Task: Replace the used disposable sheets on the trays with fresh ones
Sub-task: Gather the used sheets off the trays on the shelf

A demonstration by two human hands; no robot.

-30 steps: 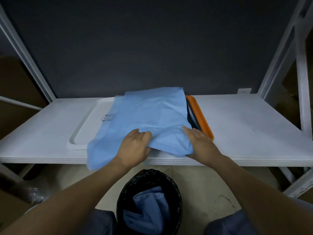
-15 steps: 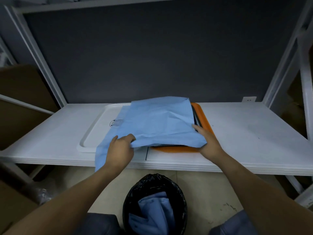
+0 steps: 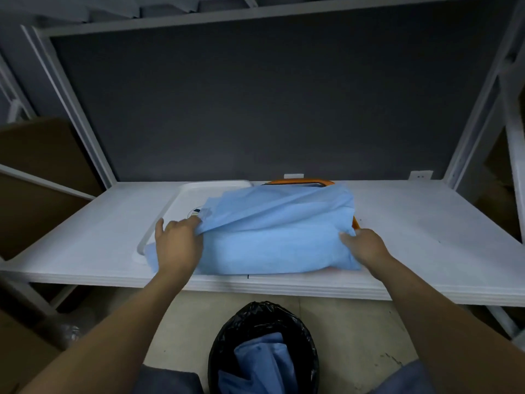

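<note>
Two trays show on the white table (image 3: 426, 223): a white tray (image 3: 181, 200) on the left and an orange tray (image 3: 298, 182) just beside it on the right. One blue sheet (image 3: 278, 231) lies rumpled across both, covering most of the orange one. One black-bagged bin (image 3: 227, 331) stands on the floor below, with crumpled blue sheets (image 3: 261, 362) inside. A dark back panel (image 3: 255, 95) rises behind the table inside a white frame. The left hand (image 3: 179, 248) grips a raised fold of the sheet; the right hand (image 3: 366, 247) holds its right edge.
</note>
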